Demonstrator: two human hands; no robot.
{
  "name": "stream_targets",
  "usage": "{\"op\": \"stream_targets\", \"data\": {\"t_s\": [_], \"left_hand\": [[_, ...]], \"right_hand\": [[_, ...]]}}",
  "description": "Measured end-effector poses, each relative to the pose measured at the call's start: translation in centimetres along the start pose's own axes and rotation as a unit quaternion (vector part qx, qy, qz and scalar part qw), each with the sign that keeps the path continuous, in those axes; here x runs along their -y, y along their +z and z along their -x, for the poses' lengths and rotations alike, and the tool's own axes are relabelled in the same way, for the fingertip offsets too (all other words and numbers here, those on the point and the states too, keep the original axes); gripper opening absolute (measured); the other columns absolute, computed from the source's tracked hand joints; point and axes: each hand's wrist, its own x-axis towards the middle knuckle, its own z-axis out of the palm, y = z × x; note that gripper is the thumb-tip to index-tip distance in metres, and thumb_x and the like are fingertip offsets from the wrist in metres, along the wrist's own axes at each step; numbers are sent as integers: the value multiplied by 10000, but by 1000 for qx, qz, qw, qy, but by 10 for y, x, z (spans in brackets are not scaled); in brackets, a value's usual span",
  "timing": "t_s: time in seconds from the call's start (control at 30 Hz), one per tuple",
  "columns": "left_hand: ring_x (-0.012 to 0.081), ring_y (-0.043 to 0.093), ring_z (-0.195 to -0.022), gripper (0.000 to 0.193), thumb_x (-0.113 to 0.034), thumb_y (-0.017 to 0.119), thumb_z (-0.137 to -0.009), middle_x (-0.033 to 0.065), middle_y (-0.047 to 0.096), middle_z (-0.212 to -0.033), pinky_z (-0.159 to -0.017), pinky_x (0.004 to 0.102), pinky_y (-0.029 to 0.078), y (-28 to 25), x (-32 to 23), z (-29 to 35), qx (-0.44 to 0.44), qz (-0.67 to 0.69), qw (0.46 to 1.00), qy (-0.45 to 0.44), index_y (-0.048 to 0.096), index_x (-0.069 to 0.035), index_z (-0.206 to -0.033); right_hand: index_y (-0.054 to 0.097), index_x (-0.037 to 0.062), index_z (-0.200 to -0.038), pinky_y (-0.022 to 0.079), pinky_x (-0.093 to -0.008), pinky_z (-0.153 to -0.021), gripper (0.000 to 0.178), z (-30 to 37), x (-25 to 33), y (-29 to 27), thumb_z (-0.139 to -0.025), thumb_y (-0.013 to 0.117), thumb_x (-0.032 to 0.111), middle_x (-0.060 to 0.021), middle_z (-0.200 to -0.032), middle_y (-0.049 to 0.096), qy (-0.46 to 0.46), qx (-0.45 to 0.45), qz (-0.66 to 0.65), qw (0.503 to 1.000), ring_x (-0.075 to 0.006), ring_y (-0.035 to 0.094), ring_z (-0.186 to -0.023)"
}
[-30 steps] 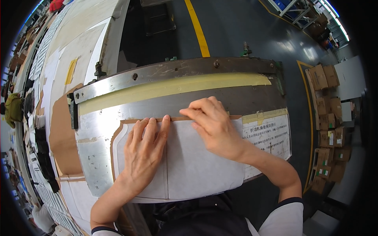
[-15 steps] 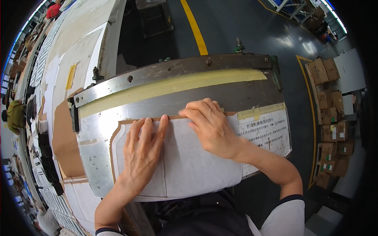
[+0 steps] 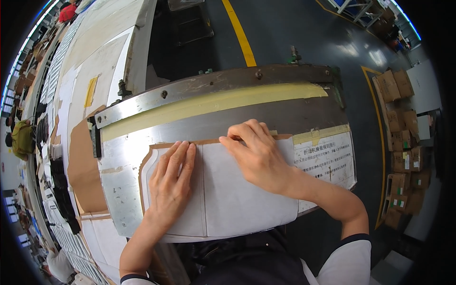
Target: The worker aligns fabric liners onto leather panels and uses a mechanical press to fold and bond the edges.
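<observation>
Bare metal table (image 3: pixel 223 124) open between the yellow tape strip (image 3: pixel 213 101) and the upper edge of the white sheet (image 3: pixel 237 199). Far edge closed off by a raised metal bar (image 3: pixel 218 83) with bolts, a clamp (image 3: pixel 96 137) standing at its left end. Sheet's upper edge taken up by both hands: left hand (image 3: pixel 171 183) lying flat, right hand (image 3: pixel 256 152) just beside it, fingertips on the rim. Free metal to the left of the sheet, bounded by brown card (image 3: pixel 83 166). Right end of the table covered by a flat printed label (image 3: pixel 325 159), no hindrance. Dark floor (image 3: pixel 285 33) beyond the bar, stacked boxes (image 3: pixel 403 142) well apart on the right.
</observation>
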Motion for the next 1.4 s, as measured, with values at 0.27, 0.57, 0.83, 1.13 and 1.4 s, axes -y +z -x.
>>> {"op": "stream_targets", "data": {"t_s": [0.27,0.57,0.83,1.13,1.4], "left_hand": [[319,660,-1199,532,103,637,-778,148,661,-1295,-959,421,573,-2,2,1,-1,-3,1000,6,683,5,-1299],[291,643,-1207,490,-4,674,-822,133,639,-1284,-1030,451,538,-2,3,0,-1,-36,999,19,674,17,-1312],[306,622,-1206,560,24,660,-813,136,616,-1264,-1081,477,499,-3,-4,-6,22,-8,1000,6,635,1,-1372],[311,617,-1155,581,38,673,-821,115,604,-1201,-1055,479,510,-3,-11,-8,22,-81,996,10,646,-89,-1387],[335,622,-1187,459,30,642,-872,139,624,-1257,-991,449,530,-5,-17,-2,10,-39,999,-29,661,-33,-1327]], "right_hand": [[713,-50,-1095,435,-389,-808,285,-15,6,8,-811,702,-69,-101,-1035,609,9,6,-29,1000,-267,560,-929],[688,-61,-1104,442,-424,-895,301,-14,8,16,-814,619,-19,-119,-1071,593,-17,21,-11,1000,-295,544,-1009],[683,-57,-1174,440,-405,-928,370,-16,18,18,-809,634,-18,-130,-1157,597,-13,13,22,1000,-297,558,-1084],[658,-77,-1164,451,-421,-973,350,16,-3,-2,-826,615,2,-148,-1145,584,-52,2,113,992,-290,568,-1122],[693,-41,-1112,433,-427,-926,327,51,-16,-87,-793,634,-84,-112,-1082,615,52,-34,52,997,-293,580,-1073]]}}
